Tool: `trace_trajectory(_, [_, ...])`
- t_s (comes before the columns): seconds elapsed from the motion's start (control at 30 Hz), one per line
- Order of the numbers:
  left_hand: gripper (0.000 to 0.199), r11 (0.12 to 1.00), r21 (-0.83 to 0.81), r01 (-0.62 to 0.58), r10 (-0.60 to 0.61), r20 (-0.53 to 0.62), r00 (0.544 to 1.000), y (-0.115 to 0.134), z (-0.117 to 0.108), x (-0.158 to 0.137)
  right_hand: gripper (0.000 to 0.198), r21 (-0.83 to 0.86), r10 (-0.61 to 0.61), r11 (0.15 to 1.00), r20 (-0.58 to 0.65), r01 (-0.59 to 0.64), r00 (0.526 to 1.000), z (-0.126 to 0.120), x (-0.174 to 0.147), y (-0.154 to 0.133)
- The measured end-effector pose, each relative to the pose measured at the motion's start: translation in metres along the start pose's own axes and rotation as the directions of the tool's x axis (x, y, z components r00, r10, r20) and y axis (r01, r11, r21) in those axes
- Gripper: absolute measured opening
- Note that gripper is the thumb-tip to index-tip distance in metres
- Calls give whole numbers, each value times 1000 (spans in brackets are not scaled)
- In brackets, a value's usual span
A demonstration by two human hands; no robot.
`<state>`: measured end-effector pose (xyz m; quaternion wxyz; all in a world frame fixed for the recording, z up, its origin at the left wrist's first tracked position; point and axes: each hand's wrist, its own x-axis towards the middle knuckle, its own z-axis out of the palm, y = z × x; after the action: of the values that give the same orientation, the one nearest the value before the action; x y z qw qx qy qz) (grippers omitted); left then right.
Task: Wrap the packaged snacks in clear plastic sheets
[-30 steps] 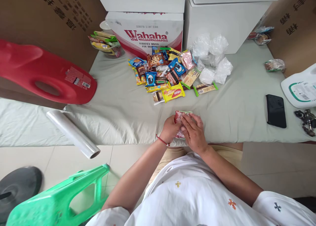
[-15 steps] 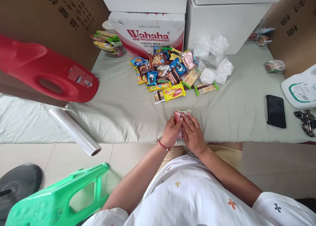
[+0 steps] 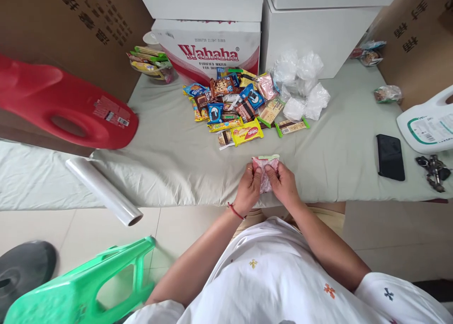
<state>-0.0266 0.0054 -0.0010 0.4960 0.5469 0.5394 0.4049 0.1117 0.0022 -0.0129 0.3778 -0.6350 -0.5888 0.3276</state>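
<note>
A small pink-and-white wrapped packet (image 3: 266, 163) with a pale green edge is held between my two hands near the table's front edge. My left hand (image 3: 249, 186) grips its left side, thumb on top. On the other side my right hand (image 3: 284, 183) pinches it the same way, thumb on its face. What is inside the wrapping cannot be made out. Beyond the hands lies a heap of wrapped snacks (image 3: 235, 97), with a yellow wafer pack (image 3: 247, 133) closest. Crumpled clear plastic bags (image 3: 304, 86) sit right of the heap.
A roll of plastic film (image 3: 104, 192) overhangs the front edge at left, near a red jug (image 3: 71, 107). At right are a black phone (image 3: 390, 157), keys (image 3: 433, 172) and a white jug (image 3: 430, 121). White cartons (image 3: 219, 50) stand behind. A green stool (image 3: 81, 286) is below left.
My right hand no longer lies flat over the packet; it now holds the right side with the thumb on top. More of the packet shows. The view has shifted slightly.
</note>
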Motion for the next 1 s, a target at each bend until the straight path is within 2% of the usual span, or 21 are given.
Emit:
trace_trajectory(0.1, [41, 983, 177, -43, 48, -23, 999, 7, 0, -3, 37, -87, -13, 996, -128, 2, 992, 5, -2, -7])
trace_trajectory(0.2, [43, 973, 229, 40, -29, -51, 998, 6, 4, -3, 36, -105, -22, 994, -181, 3, 983, 10, -4, -10])
trace_trajectory(0.27, [42, 967, 236, 95, -75, -93, 993, 2, 8, -2, 35, -38, -18, 999, -165, 12, 986, 12, -4, -10])
trace_trajectory(0.33, [40, 980, 183, 84, -65, -106, 992, -3, 10, 1, 36, 61, -13, 998, -138, 22, 990, 13, -5, -7])
trace_trajectory(0.47, [43, 999, -41, 14, -17, -64, 998, -8, 9, 2, 39, 230, -34, 972, -69, 49, 997, 11, -8, 0])
trace_trajectory(0.57, [48, 990, -137, -8, -10, -132, 991, -10, 9, 0, 40, 315, -53, 948, 3, 50, 999, 10, -8, 0])
trace_trajectory(0.63, [50, 984, -179, -7, -22, -163, 986, -14, 10, 0, 39, 381, -50, 924, 24, 37, 998, 11, -7, -1])
trace_trajectory(0.73, [48, 969, -242, 43, -78, -140, 987, -20, 12, 0, 41, 471, -11, 882, 23, -1, 1000, 14, -7, 0])
trace_trajectory(0.87, [50, 981, -190, 46, -67, -105, 992, -16, 8, -3, 41, 404, 51, 914, -40, -31, 998, 15, -9, 2])
trace_trajectory(1.0, [53, 1000, 30, 2, -1, -23, 1000, -2, 3, -6, 39, 202, 21, 979, -141, 8, 990, 11, -12, -1])
